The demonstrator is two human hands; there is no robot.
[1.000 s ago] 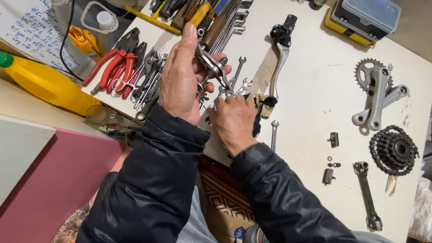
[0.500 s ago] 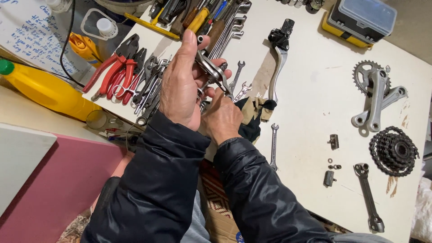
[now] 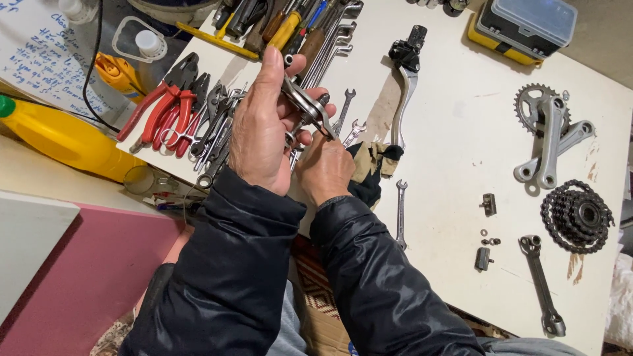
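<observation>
I hold a small metal brake part [image 3: 304, 104] up over the desk [image 3: 455, 151]. My left hand [image 3: 264, 132] has its fingers pinching it tight; my right hand [image 3: 326, 168] grips it from below. It looks hard, a bit heavy, maybe greasy — best held by its thick middle.

Pliers [image 3: 165, 105] left of hands, crank arms [image 3: 550, 138] and sprocket cluster [image 3: 580, 216] right.
</observation>
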